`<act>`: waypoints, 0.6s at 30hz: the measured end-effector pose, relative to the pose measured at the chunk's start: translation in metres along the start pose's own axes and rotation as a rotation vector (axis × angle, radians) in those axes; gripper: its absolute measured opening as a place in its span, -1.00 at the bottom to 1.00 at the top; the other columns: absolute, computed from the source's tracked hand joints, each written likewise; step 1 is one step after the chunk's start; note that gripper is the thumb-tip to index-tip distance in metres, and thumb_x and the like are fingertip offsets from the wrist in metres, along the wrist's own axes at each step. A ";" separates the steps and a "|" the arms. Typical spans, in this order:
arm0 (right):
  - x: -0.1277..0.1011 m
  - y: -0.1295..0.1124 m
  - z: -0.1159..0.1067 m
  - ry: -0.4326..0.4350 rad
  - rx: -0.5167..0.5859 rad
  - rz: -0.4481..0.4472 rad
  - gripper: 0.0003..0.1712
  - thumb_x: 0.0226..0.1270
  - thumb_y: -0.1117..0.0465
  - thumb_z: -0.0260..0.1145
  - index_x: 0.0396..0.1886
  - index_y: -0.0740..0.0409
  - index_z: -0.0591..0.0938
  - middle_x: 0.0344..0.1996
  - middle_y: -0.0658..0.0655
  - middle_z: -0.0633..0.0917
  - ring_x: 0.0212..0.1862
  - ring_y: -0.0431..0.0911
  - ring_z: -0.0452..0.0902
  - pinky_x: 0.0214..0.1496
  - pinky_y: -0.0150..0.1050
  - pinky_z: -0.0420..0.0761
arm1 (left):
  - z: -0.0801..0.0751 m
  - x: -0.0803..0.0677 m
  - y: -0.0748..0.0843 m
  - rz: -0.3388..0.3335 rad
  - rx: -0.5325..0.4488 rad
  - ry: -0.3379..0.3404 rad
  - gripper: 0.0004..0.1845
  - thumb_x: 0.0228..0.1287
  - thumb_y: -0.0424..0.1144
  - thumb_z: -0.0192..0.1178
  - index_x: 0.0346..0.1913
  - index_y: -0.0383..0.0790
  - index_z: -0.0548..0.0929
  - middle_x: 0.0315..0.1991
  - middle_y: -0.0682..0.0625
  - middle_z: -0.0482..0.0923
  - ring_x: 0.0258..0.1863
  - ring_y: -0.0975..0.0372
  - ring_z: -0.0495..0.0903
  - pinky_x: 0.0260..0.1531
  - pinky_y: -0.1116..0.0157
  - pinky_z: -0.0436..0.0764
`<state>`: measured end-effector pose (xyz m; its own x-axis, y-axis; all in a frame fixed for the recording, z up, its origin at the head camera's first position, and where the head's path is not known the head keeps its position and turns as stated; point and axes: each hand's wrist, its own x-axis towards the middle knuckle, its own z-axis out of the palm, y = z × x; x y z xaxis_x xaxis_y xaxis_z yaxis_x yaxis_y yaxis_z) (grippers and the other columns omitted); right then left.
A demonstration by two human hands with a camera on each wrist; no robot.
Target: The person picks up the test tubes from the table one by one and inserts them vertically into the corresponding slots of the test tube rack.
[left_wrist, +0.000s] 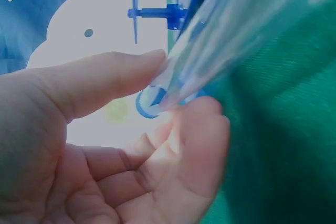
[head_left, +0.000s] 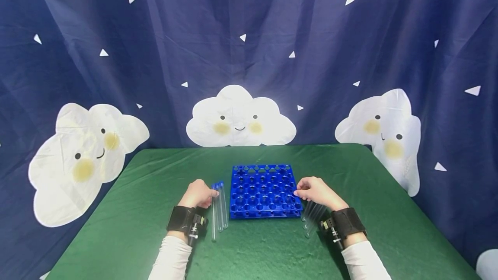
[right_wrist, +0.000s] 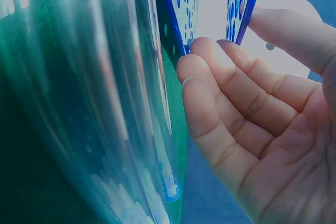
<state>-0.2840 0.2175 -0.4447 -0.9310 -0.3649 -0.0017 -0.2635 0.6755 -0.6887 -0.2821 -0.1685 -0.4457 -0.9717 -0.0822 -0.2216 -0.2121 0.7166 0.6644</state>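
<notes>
Fingers, left: thumb and forefinger of the left hand (head_left: 199, 193) pinched the blue-rimmed top of a test tube (left_wrist: 157, 98), the nearest of the left tubes (head_left: 219, 208).
Fingers, right: the right hand (head_left: 317, 191) held nothing; its fingers (right_wrist: 231, 103) were loosely bent, tips touching the edge of the blue rack (head_left: 264, 191).
Right tubes (head_left: 311, 219): on the tabletop (head_left: 136, 211), under the wrist, ungrasped.
Long axis: the tubes lay front to back, beside the rack's flanks.
Nearer hand: left, already on its tube; the rack lay just to its right.

light: even, bright | head: sharp, edges bowed | wrists: blue-tinted, blurred close-up, washed-out whites
</notes>
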 end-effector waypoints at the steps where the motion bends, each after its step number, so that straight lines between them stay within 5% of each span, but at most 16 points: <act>1: 0.000 0.000 0.000 0.000 -0.001 0.000 -0.79 0.28 0.15 0.36 -0.31 0.22 0.61 -0.50 0.05 0.65 -0.45 -0.09 0.56 -0.40 -0.23 0.63 | -0.001 -0.001 0.001 0.009 -0.007 0.016 -0.75 0.09 -0.19 0.38 -0.53 -0.31 0.62 -0.71 -0.02 0.56 -0.75 0.26 0.58 -0.65 0.37 0.61; 8: 0.000 0.000 0.000 -0.003 -0.005 -0.005 -0.80 0.28 0.15 0.35 -0.31 0.22 0.61 -0.51 0.03 0.64 -0.45 -0.11 0.56 -0.41 -0.26 0.62 | -0.008 -0.006 0.008 0.080 -0.088 0.106 -0.79 0.12 -0.23 0.32 -0.50 -0.33 0.62 -0.72 0.00 0.57 -0.71 0.27 0.64 -0.59 0.35 0.67; 18: 0.000 0.000 0.000 -0.006 -0.001 -0.012 -0.79 0.28 0.15 0.35 -0.31 0.22 0.61 -0.52 0.05 0.64 -0.45 -0.11 0.55 -0.40 -0.23 0.63 | -0.015 -0.014 0.023 0.141 -0.214 0.169 -0.80 0.18 -0.33 0.29 -0.30 -0.34 0.47 -0.47 -0.13 0.63 -0.61 0.24 0.63 -0.55 0.30 0.72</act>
<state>-0.2839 0.2176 -0.4441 -0.9264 -0.3765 0.0025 -0.2747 0.6716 -0.6882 -0.2746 -0.1617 -0.4165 -0.9929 -0.1189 -0.0062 -0.0732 0.5683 0.8196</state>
